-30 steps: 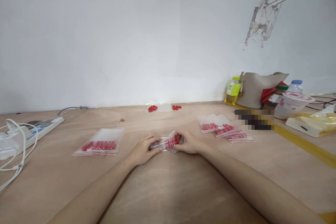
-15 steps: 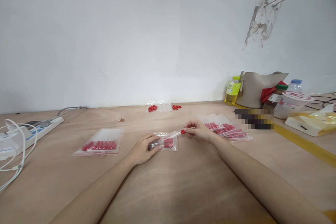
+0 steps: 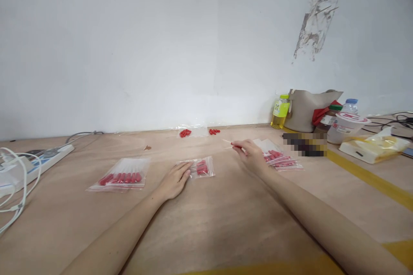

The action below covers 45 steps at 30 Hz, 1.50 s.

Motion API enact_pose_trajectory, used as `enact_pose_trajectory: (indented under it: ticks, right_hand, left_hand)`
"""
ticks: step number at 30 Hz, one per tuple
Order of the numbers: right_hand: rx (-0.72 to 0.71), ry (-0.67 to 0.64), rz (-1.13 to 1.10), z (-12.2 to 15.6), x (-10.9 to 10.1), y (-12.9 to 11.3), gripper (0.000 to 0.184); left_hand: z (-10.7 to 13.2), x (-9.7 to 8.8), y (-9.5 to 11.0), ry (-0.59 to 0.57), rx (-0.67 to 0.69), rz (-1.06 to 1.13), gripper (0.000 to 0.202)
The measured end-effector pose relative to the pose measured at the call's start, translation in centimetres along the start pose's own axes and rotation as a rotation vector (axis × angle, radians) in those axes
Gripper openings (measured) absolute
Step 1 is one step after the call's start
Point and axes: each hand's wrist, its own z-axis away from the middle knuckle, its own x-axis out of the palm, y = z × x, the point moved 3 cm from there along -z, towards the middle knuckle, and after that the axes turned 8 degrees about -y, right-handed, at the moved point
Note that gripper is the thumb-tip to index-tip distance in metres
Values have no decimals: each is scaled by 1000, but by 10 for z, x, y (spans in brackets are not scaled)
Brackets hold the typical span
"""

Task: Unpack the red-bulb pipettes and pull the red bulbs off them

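My left hand (image 3: pixel 174 181) lies with its fingers stretched over the left end of a small clear plastic bag (image 3: pixel 210 161). Inside that bag are several red-handled pieces (image 3: pixel 202 167); their left ends are under my fingers. My right hand (image 3: pixel 251 157) is raised to the right of the bag, fingers pinched on a thin red-ended stick (image 3: pixel 234 143) whose pale, blurred tip points left. Just beyond my right hand are overlapping clear bags (image 3: pixel 284 162) with red-handled pieces. Similar filled bags (image 3: pixel 124 176) lie left of my left hand.
Loose red pieces (image 3: pixel 185 133) lie on clear plastic by the wall. A white power strip (image 3: pixel 54 161) with cables is at the left. A yellow bottle (image 3: pixel 280 111), a grey bag (image 3: pixel 301 111), a lidded cup (image 3: pixel 345 128) and a tissue pack (image 3: pixel 371 148) stand at the right.
My right hand has moved away from the small bag, up and right, with the red-ended stick. My left hand's fingers have flattened onto the bag. The view has shifted slightly.
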Motion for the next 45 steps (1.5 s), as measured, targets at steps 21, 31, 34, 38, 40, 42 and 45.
enact_pose_trajectory:
  ticks: [21,31,34,38,40,42,45]
  right_hand:
    - [-114,-380,286,24,35,4,25]
    - [14,-342,123,21,42,5,18]
    - [5,-333,116,21,42,3,17]
    - [-9,-328,124,20,40,0,14]
    - [-15,-330,117,21,39,-1,13]
    - [-18,-331,99,21,39,0,12]
    - [-21,-323,87,21,39,2,12]
  left_hand:
    - [4,-1,-2,-97,84,-91,45]
    - [4,-4,2,-103,74,-87,44]
    - [4,-3,2,-105,77,-80,44]
    - [5,-3,2,-102,74,-80,45]
    - [4,-3,2,-100,78,-84,45]
    - [5,-3,3,-99,84,-94,44]
    - [5,-2,3,-105,77,-108,45]
